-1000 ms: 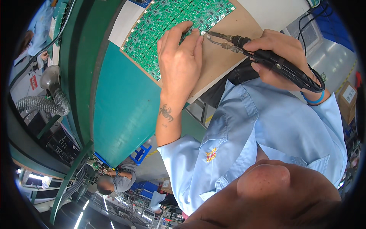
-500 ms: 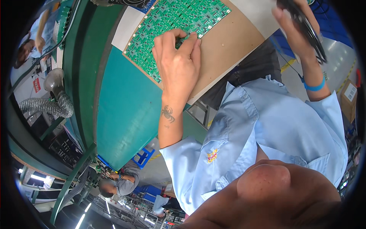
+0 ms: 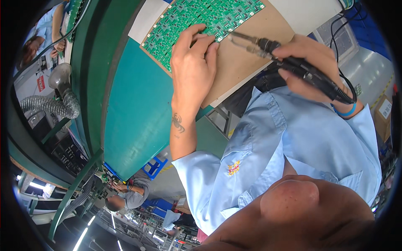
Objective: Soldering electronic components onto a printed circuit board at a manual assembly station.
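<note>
My left hand (image 3: 193, 62) rests on a green circuit board panel (image 3: 165, 39) full of small parts. Its fingers are curled and drawn together at the panel's near edge; whatever they may pinch is hidden. In my right hand (image 3: 312, 62) is a pair of black soldering tweezers (image 3: 307, 75), with two slim prongs pointing left and a cord trailing from the back end. The prong tips are close to the panel's edge, just right of my left fingertips; blur hides whether they touch. Under the panel lies a brown board (image 3: 247, 62).
A green bench mat (image 3: 134, 113) stretches left of the boards. White sheets (image 3: 312, 14) lie beyond the brown board. Black cables (image 3: 335, 31) hang at the upper right. A flexible duct with a hood (image 3: 60, 79) stands far left. Other people (image 3: 130, 194) work nearby.
My right hand has come down and left, bringing the soldering tweezers from the upper right to the panel's edge. My left hand stays on the panel, its fingers slightly shifted.
</note>
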Tool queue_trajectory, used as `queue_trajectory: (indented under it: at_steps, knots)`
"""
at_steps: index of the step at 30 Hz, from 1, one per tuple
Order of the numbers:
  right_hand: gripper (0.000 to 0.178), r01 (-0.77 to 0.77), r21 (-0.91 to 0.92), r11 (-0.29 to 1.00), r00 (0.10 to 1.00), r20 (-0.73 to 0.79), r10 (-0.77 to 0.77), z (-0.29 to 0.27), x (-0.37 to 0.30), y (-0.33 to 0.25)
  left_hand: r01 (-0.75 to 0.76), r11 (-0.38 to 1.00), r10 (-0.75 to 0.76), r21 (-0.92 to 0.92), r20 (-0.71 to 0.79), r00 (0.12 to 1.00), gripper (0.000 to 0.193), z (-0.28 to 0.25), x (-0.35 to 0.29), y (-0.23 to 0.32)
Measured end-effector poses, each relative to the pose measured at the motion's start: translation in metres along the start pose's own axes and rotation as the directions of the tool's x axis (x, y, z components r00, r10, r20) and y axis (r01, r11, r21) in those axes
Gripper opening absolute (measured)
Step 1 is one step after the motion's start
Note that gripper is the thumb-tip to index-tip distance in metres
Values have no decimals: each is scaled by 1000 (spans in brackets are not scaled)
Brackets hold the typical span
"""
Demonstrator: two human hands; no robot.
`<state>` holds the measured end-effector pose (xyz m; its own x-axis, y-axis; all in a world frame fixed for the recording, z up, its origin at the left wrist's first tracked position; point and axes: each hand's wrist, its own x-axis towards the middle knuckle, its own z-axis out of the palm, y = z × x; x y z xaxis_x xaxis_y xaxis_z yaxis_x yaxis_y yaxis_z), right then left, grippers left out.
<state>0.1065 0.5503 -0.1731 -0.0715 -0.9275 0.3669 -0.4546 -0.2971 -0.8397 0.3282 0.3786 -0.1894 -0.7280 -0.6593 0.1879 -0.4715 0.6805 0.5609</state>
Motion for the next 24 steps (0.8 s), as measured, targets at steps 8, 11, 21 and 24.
queue_trajectory:
  at_steps: [8, 11, 21, 24]
  knots:
    - [44, -28, 10, 1000, 999, 36, 28, 15, -1, -1, -154, 983, 159, 104, -44, 986, 10, 3, 0, -13]
    - [44, -42, 11, 999, 998, 40, 42, 15, -2, -1, -143, 983, 149, 111, -46, 988, 9, 4, -1, -13]
    - [45, -66, 17, 998, 997, 42, 65, 16, -4, 0, -132, 982, 140, 134, -56, 988, 9, 6, -4, -11]
    - [45, -66, 21, 998, 997, 37, 65, 17, -5, 1, -135, 982, 144, 132, -57, 988, 9, 7, -4, -12]
